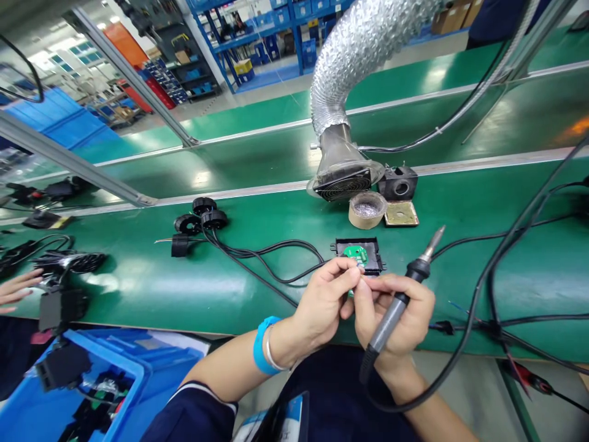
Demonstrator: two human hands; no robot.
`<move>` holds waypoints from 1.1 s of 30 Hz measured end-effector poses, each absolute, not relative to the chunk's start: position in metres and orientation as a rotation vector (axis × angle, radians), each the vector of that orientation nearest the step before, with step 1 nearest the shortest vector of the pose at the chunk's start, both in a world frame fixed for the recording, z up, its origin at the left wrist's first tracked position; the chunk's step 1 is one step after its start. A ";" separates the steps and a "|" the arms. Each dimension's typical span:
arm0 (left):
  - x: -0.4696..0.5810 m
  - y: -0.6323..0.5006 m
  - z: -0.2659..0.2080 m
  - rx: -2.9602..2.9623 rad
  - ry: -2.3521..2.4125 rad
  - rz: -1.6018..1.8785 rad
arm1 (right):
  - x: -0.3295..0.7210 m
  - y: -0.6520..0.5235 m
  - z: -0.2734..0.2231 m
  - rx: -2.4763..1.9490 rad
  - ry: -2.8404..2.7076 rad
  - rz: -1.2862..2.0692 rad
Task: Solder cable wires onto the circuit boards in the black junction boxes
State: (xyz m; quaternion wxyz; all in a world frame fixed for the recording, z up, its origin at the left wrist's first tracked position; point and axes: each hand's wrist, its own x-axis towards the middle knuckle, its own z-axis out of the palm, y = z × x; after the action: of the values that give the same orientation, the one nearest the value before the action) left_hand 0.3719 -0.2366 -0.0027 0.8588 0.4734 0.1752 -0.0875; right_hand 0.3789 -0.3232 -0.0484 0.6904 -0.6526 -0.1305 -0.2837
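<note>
My left hand (324, 301) has its thumb and forefinger pinched together; whatever tiny thing sits between them is too small to name. Against it, the thumb and forefinger of my right hand (396, 313) also meet at the tips. A soldering iron (391, 319) is tucked in my right hand, its metal tip pointing up and away to the right. Just beyond the fingertips, a green circuit board (356, 253) lies on a black plastic housing (339, 247) on the bench. More green shows beneath my fingers, largely hidden.
A fume extractor hood (343, 162) hangs over a round tub (367, 212), a soldering iron stand (399, 183) and a square sponge tray (402, 213). Black cables (257, 250) with round caps (214, 219) lie left. Another person's hand (18, 288) is at far left, by a blue bin (138, 368).
</note>
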 end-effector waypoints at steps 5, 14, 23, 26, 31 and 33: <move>0.373 -0.221 -0.002 1.203 0.270 -0.210 | 0.374 -0.333 -0.047 -1.470 -0.382 -0.560; 0.372 -0.199 0.009 1.846 -0.213 -0.338 | 0.377 -0.370 -0.024 -1.716 -0.465 -0.153; 0.372 -0.187 0.000 1.907 -0.310 -0.467 | 0.380 -0.384 -0.041 -1.782 -0.548 -0.108; 0.370 -0.187 -0.005 1.731 -0.141 -0.546 | 0.382 -0.383 -0.042 -1.757 -0.568 -0.151; 0.371 -0.189 -0.009 1.578 -0.081 -0.598 | 0.385 -0.381 -0.038 -1.729 -0.668 -0.197; 0.372 -0.189 -0.009 1.546 -0.050 -0.640 | 0.385 -0.381 -0.037 -1.723 -0.671 -0.212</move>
State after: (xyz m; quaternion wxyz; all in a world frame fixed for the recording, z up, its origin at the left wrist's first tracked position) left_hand 0.3718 -0.1887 -0.0087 0.6697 0.6858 -0.0220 -0.2840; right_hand 0.3853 -0.3810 -0.0370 0.5973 -0.7426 -0.2889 -0.0914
